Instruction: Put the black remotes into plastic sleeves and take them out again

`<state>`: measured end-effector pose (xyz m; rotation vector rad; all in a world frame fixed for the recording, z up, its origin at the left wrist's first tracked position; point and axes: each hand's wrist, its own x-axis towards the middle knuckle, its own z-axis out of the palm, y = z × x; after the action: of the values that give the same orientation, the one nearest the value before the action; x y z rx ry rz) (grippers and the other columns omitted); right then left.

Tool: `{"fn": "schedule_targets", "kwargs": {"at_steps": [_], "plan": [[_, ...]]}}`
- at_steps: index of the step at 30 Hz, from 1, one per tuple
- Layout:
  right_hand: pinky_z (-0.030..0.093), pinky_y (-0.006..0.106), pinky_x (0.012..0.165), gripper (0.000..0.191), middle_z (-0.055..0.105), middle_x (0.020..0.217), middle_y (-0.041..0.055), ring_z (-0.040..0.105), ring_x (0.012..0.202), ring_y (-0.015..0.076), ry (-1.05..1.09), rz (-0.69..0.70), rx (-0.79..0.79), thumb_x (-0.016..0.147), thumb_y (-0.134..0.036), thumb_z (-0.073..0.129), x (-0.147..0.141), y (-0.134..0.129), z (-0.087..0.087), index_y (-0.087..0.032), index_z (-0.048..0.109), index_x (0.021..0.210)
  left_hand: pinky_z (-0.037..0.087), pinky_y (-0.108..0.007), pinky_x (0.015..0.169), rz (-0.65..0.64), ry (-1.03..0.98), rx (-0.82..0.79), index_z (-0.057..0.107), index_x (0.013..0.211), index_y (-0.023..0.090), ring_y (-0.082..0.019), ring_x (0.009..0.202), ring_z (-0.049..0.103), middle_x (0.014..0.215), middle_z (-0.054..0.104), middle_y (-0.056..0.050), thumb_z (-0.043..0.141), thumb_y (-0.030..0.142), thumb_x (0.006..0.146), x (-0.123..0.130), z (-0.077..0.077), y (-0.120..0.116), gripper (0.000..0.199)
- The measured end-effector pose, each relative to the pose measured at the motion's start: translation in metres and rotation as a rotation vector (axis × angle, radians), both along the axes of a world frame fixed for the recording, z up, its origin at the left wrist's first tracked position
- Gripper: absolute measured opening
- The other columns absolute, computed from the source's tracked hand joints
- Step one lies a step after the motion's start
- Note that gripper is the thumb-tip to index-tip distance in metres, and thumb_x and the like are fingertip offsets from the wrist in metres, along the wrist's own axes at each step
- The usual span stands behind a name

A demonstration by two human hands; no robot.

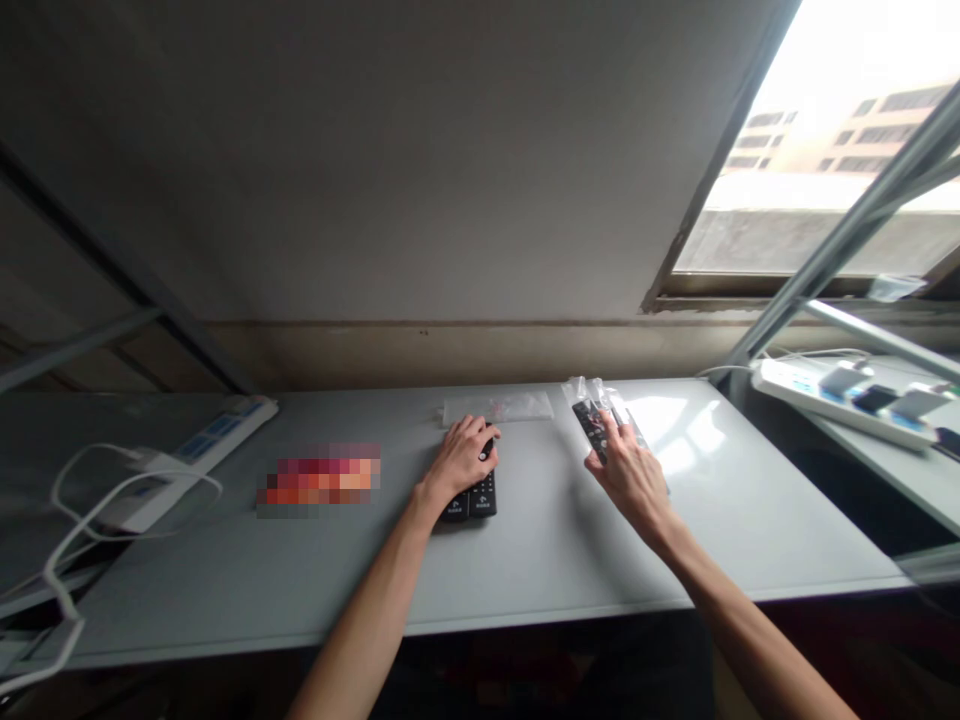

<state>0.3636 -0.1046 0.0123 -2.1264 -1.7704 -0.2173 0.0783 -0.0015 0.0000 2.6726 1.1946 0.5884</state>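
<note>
Two black remote controls [484,500] lie side by side on the grey table, their lower ends toward me. My left hand [461,458] covers their upper part, with its fingers curled over the right-hand one and its thumb at that one's side. Further right, my right hand [628,470] grips another black remote control [585,414] in a clear plastic bag [596,388]. That remote is tilted, and my fingers and palm hide much of it. A flat clear plastic bag [517,407] lies behind the left hand.
A white power strip [236,415] with cables lies at the table's left. Another power strip [840,395] with plugs in it is at the right, by a metal frame bar. A blurred-out orange and red item [322,482] sits left of the remotes. Behind is a wall.
</note>
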Motion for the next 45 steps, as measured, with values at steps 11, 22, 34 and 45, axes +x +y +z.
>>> {"fn": "schedule_targets", "kwargs": {"at_steps": [11, 22, 34, 45], "plan": [[0.052, 0.032, 0.066, 0.069, 0.069, 0.118, 0.0088, 0.063, 0.066, 0.0161, 0.750, 0.336, 0.241, 0.090, -0.033, 0.065, -0.035, 0.050, 0.023, -0.024, 0.044, 0.155, 0.046, -0.044, 0.094, 0.021, 0.059, -0.006, 0.065, 0.089, 0.024, -0.029, 0.106, 0.056, 0.100, 0.064, -0.007, 0.062, 0.019, 0.093, 0.000, 0.002, -0.001, 0.007], [0.059, 0.035, 0.080, 0.072, 0.074, 0.126, 0.0129, 0.076, 0.090, 0.0225, 0.901, 0.589, 0.231, 0.085, -0.028, 0.075, -0.058, 0.060, -0.033, -0.025, 0.046, 0.151, 0.044, -0.048, 0.111, 0.029, -0.361, -0.135, 0.069, 0.120, 0.025, -0.030, 0.120, 0.058, 0.122, 0.067, -0.008, 0.073, 0.037, 0.095, 0.000, 0.006, 0.003, 0.029], [0.055, 0.030, 0.064, 0.052, 0.077, 0.091, 0.0083, 0.071, 0.071, 0.0188, 1.463, 0.488, -0.059, 0.089, -0.061, 0.076, -0.051, 0.070, -0.010, -0.016, 0.074, 0.115, 0.066, -0.031, 0.072, 0.216, -1.327, -0.762, 0.077, 0.095, 0.016, -0.021, 0.084, 0.075, 0.097, 0.079, -0.007, 0.093, 0.052, 0.076, 0.013, 0.017, -0.001, 0.044], [0.056, 0.033, 0.061, 0.063, 0.072, 0.062, 0.0077, 0.068, 0.058, 0.0211, 1.314, 0.344, 0.087, 0.081, -0.079, 0.076, -0.032, 0.077, -0.001, -0.016, 0.075, 0.081, 0.069, -0.031, 0.077, 0.187, -1.623, -0.897, 0.075, 0.115, 0.018, -0.021, 0.097, 0.081, 0.119, 0.082, -0.009, 0.087, 0.051, 0.085, 0.004, 0.018, 0.006, 0.046]]}}
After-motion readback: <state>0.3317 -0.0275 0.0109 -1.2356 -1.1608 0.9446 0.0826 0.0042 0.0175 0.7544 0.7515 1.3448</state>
